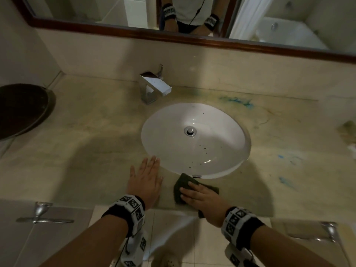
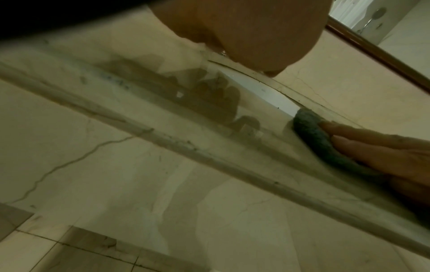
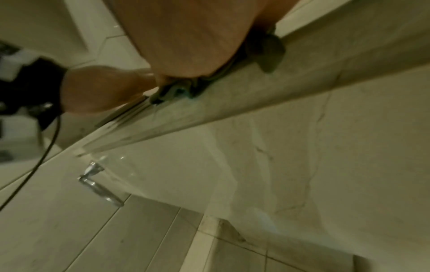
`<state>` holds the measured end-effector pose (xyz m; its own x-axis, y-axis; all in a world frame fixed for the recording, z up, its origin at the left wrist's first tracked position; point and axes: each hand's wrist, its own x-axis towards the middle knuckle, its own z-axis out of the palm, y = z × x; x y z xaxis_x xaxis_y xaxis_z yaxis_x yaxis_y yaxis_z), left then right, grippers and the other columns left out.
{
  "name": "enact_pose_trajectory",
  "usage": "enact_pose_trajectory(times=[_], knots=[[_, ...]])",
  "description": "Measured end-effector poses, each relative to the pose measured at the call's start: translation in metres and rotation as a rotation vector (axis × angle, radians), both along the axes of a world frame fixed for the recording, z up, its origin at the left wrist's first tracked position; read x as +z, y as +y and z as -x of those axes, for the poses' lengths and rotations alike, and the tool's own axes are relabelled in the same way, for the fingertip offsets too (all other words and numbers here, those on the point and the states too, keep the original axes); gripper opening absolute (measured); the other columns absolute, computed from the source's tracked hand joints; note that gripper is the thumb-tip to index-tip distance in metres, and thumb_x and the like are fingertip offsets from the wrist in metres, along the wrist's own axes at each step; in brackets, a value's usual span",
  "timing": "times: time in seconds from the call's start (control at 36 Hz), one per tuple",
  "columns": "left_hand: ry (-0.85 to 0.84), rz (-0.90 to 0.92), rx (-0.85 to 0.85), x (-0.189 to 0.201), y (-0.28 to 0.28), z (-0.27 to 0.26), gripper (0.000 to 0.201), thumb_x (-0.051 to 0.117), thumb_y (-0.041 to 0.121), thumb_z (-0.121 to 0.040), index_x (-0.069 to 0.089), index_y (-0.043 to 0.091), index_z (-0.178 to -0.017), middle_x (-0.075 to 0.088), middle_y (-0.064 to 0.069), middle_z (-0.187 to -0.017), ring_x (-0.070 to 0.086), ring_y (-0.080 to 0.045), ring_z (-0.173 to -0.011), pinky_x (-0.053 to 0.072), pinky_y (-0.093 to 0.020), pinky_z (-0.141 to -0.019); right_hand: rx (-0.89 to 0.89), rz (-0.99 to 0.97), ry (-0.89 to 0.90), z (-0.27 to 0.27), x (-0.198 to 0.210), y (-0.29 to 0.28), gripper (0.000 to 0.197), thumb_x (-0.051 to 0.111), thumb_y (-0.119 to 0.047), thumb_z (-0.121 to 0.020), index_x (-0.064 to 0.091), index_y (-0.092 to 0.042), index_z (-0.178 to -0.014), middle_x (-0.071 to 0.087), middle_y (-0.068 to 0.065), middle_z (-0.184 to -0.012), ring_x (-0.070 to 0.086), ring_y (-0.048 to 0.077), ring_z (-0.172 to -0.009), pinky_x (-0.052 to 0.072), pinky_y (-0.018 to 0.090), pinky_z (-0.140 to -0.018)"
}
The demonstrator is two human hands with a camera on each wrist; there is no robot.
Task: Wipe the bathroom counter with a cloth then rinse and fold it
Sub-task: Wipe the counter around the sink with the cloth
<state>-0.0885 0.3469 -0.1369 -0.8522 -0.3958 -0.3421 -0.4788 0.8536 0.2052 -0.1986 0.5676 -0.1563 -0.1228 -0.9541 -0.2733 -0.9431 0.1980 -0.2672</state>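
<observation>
A dark green cloth (image 1: pixel 181 185) lies on the beige stone counter (image 1: pixel 96 151), just in front of the white oval sink (image 1: pixel 194 139). My right hand (image 1: pixel 200 195) presses flat on the cloth with straight fingers. My left hand (image 1: pixel 145 178) rests flat on the counter to the cloth's left, fingers straight, holding nothing. In the left wrist view the cloth (image 2: pixel 311 134) shows under the right hand's fingertips (image 2: pixel 349 143) at the sink's edge. In the right wrist view the cloth (image 3: pixel 177 90) bunches under my palm at the counter's front edge.
A chrome tap (image 1: pixel 154 85) stands behind the sink. Blue-green stains (image 1: pixel 237 101) mark the counter at the back right and front right. A dark round bowl (image 1: pixel 23 110) sits at the far left. A mirror (image 1: pixel 192 12) runs along the wall. Drawer handles (image 1: pixel 42 214) sit below the counter.
</observation>
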Motion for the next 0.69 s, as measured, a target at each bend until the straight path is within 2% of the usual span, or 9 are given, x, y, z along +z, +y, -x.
enact_pose_trajectory(times=[0.06,0.11,0.19,0.28,0.33,0.44,0.5,0.58,0.69], knots=[[0.0,-0.002,-0.001,0.0,-0.001,0.0,0.087,-0.021,0.052,-0.069,-0.008,0.026,-0.151,-0.01,0.01,-0.159,-0.009,-0.013,-0.147,-0.003,-0.049,-0.116,-0.009,0.016,-0.002,0.013,0.001,0.003,0.078,0.06,-0.004,-0.084,0.02,-0.024,-0.148,0.001,-0.017,-0.152,-0.009,0.02,-0.141,-0.003,0.043,-0.116],[0.008,-0.011,0.003,0.0,0.0,0.0,0.086,-0.02,0.053,-0.07,-0.008,0.027,-0.151,-0.01,0.01,-0.159,-0.009,-0.013,-0.147,-0.003,-0.049,-0.117,-0.043,0.011,0.001,0.029,0.005,0.006,0.078,0.062,-0.009,-0.083,0.021,-0.023,-0.148,0.005,-0.015,-0.152,-0.004,0.021,-0.142,0.002,0.043,-0.117],[0.02,-0.028,0.001,0.001,0.002,-0.001,0.085,-0.019,0.054,-0.071,-0.008,0.028,-0.151,-0.009,0.011,-0.159,-0.009,-0.012,-0.146,-0.004,-0.049,-0.116,-0.2,-0.062,-0.026,0.05,0.014,0.012,0.077,0.053,-0.009,-0.088,0.011,-0.025,-0.15,0.002,-0.013,-0.156,-0.005,0.017,-0.146,0.002,0.04,-0.121],[0.014,-0.021,-0.011,0.002,0.004,-0.001,0.084,-0.019,0.053,-0.071,-0.009,0.027,-0.151,-0.011,0.01,-0.159,-0.01,-0.012,-0.146,-0.004,-0.049,-0.117,-0.363,-0.055,-0.003,0.07,0.027,0.017,0.069,0.046,-0.002,-0.09,0.018,-0.023,-0.15,0.011,-0.005,-0.159,0.003,0.017,-0.148,0.004,0.033,-0.121],[0.002,-0.01,-0.021,0.003,0.006,0.0,0.085,-0.02,0.052,-0.07,-0.01,0.027,-0.151,-0.012,0.01,-0.159,-0.011,-0.013,-0.146,-0.004,-0.05,-0.116,-0.561,0.007,-0.099,0.082,0.032,0.023,0.064,0.044,0.002,-0.091,0.027,-0.02,-0.147,0.018,0.0,-0.158,0.012,0.018,-0.147,0.006,0.029,-0.119],[0.0,-0.012,-0.037,0.003,0.01,0.007,0.085,-0.02,0.053,-0.07,-0.01,0.026,-0.151,-0.012,0.01,-0.159,-0.012,-0.012,-0.146,-0.005,-0.05,-0.116,-1.039,0.344,-0.251,0.092,0.052,0.044,0.046,0.04,-0.008,-0.097,0.041,-0.019,-0.141,0.039,0.004,-0.149,0.035,0.022,-0.138,0.021,0.038,-0.119],[0.002,-0.01,-0.044,0.003,0.014,0.012,0.086,-0.02,0.052,-0.07,-0.008,0.026,-0.151,-0.011,0.01,-0.159,-0.011,-0.012,-0.146,-0.004,-0.051,-0.116,-1.1,0.388,-0.092,0.093,0.06,0.064,0.053,0.041,0.003,-0.093,0.037,-0.011,-0.144,0.036,0.008,-0.15,0.033,0.025,-0.139,0.019,0.033,-0.118],[0.0,-0.01,-0.067,0.003,0.02,0.021,0.087,-0.021,0.052,-0.069,-0.008,0.026,-0.151,-0.011,0.009,-0.159,-0.012,-0.013,-0.146,-0.004,-0.05,-0.116,-1.218,0.428,-0.054,0.089,0.058,0.093,0.056,0.038,0.01,-0.09,0.032,-0.004,-0.144,0.029,0.012,-0.153,0.026,0.027,-0.143,0.017,0.032,-0.118],[0.005,-0.038,-0.086,0.004,0.03,0.03,0.083,-0.02,0.053,-0.073,-0.01,0.026,-0.151,-0.013,0.009,-0.159,-0.013,-0.013,-0.146,-0.007,-0.049,-0.116,-1.323,0.458,-0.04,0.07,0.041,0.097,0.051,0.032,0.003,-0.093,0.029,0.002,-0.144,0.023,0.019,-0.153,0.021,0.035,-0.143,0.019,0.043,-0.118]])
